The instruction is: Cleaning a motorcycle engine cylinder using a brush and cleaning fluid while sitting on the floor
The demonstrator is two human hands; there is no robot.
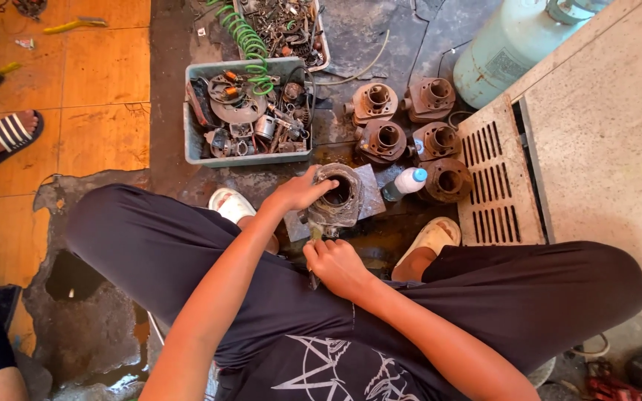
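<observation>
Black trousers [187,252] and a black printed shirt [321,364] are lying closest to the camera, because the person is sitting low on the floor [105,74] with the knees spread wide. Between the knees, the left hand [299,191] is resting on the rim of a grey metal engine cylinder [338,197], with the fingers closed over its near-left edge. This cylinder is standing on a flat grey slab [371,194] on the dark, oily part of the floor. The right hand [339,266] is making a closed grip around a thin dark tool [312,276], just below the cylinder; the tip of the tool is hidden, so one cannot tell if it is touching the metal.

Just beyond the cylinder, a small bottle with a blue cap [406,182] is lying on its side. Five rusty cylinders [403,134] are standing in a group behind it. To the left of them, a grey plastic crate [243,115] is holding many small engine parts, and a green coiled hose [247,37] is hanging into it. A pale green gas tank [510,48] is lying toward the far right. At the far left edge, another person's foot in a striped sandal [9,134] is resting on the orange tiles.
</observation>
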